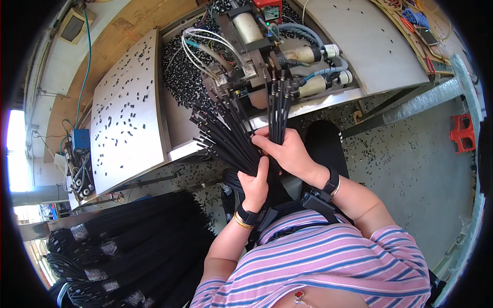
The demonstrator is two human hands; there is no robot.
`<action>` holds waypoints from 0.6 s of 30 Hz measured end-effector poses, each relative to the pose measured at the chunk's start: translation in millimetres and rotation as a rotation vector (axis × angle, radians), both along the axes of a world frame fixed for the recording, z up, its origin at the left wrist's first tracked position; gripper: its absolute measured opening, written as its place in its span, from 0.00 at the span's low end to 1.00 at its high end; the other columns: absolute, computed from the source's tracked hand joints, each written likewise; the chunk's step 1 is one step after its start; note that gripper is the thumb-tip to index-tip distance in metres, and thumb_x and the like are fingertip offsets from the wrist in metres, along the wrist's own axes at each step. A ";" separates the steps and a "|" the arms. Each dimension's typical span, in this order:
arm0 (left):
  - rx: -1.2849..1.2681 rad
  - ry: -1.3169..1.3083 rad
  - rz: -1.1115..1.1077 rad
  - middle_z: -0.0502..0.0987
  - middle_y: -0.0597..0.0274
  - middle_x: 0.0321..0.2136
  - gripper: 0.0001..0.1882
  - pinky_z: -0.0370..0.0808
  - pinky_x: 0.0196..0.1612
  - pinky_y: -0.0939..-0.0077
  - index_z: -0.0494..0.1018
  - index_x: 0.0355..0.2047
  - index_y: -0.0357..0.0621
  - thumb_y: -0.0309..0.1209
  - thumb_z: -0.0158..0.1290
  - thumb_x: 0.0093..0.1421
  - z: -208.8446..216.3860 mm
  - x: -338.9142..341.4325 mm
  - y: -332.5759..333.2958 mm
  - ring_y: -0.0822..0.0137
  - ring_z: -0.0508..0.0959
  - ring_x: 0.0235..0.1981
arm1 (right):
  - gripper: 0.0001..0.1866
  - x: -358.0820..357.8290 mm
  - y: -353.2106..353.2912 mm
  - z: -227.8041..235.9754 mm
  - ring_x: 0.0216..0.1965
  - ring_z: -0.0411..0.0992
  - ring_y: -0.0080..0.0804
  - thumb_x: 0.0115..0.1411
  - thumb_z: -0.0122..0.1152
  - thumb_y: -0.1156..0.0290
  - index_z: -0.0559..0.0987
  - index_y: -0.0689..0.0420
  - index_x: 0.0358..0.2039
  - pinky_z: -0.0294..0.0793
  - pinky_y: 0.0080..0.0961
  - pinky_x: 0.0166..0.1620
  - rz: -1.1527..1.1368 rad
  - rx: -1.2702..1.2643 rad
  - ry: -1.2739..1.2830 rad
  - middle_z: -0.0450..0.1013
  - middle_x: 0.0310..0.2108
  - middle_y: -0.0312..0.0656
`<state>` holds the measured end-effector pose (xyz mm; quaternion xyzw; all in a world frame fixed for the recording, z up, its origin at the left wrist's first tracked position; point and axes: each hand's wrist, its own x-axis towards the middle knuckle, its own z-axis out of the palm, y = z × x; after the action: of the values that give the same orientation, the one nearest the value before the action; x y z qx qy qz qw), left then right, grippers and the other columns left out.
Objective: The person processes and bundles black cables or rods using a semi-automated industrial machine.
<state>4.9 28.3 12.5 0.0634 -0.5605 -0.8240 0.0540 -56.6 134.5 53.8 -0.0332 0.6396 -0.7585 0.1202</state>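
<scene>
A thick fanned bundle of black cords (231, 141), some with pale or brassy tips, is wrapped in my left hand (254, 186), its thumb lying along the front. My right hand (288, 154) is closed around a narrower group of black cords (278, 110) standing nearly upright, just right of the larger bundle. Both groups point away from me toward the machine (257, 66), their tips close in front of its metal parts. Below my hands the cords run down toward my lap, where my wrists and dark straps partly hide them.
Small black scraps (179, 66) heap around the machine and litter the left metal panel (128, 113) and floor. Large bundles of black cords (138, 246) hang at lower left. A red stool (462, 134) stands at right, near a wrapped metal bar (421, 105). A phone (426, 36) lies at upper right.
</scene>
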 end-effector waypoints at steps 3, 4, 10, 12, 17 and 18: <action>-0.062 0.037 0.052 0.74 0.62 0.35 0.11 0.76 0.28 0.76 0.69 0.44 0.35 0.24 0.49 0.61 1.0 -1.0 4.9 0.72 0.75 0.29 | 0.09 1.9 0.7 -1.7 0.21 0.69 0.16 0.59 0.60 0.68 0.80 0.62 0.32 0.67 0.15 0.26 -0.050 -0.038 0.026 0.73 0.20 0.32; -0.082 0.058 0.076 0.74 0.63 0.36 0.12 0.76 0.29 0.76 0.69 0.45 0.35 0.24 0.49 0.61 1.6 -1.5 5.7 0.72 0.75 0.30 | 0.09 1.5 0.5 -2.2 0.22 0.69 0.15 0.59 0.60 0.69 0.79 0.63 0.33 0.67 0.15 0.26 -0.059 -0.065 0.024 0.73 0.20 0.32; 0.000 0.038 0.078 0.74 0.64 0.36 0.12 0.75 0.30 0.78 0.69 0.45 0.36 0.24 0.49 0.61 3.9 -7.1 1.6 0.73 0.74 0.32 | 0.08 -8.9 -4.8 -2.2 0.22 0.70 0.16 0.60 0.59 0.71 0.79 0.63 0.31 0.68 0.14 0.26 -0.016 -0.054 0.042 0.73 0.20 0.33; 0.041 0.011 0.082 0.74 0.63 0.36 0.12 0.75 0.29 0.78 0.69 0.45 0.36 0.24 0.49 0.61 3.6 -7.7 0.8 0.73 0.75 0.31 | 0.08 -9.8 -5.5 -1.3 0.22 0.70 0.16 0.60 0.59 0.70 0.79 0.63 0.30 0.68 0.14 0.27 -0.011 -0.051 0.031 0.73 0.20 0.33; 0.056 0.014 0.074 0.74 0.63 0.35 0.11 0.75 0.27 0.77 0.69 0.44 0.36 0.24 0.48 0.62 0.1 -9.2 -1.3 0.72 0.75 0.29 | 0.09 -11.7 -9.1 0.6 0.20 0.69 0.17 0.59 0.58 0.69 0.78 0.62 0.27 0.68 0.17 0.26 -0.023 -0.070 0.041 0.72 0.18 0.33; 0.054 0.017 0.075 0.74 0.62 0.35 0.11 0.75 0.27 0.77 0.69 0.44 0.36 0.24 0.48 0.62 -0.9 -9.8 -1.2 0.71 0.75 0.29 | 0.09 -12.3 -8.9 0.9 0.20 0.69 0.17 0.59 0.58 0.69 0.78 0.62 0.27 0.68 0.17 0.26 -0.028 -0.064 0.035 0.72 0.18 0.33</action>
<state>-4.9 27.1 11.5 0.0789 -0.5346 -0.8368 0.0879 -69.0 125.7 54.7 -0.0414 0.6174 -0.7795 0.0975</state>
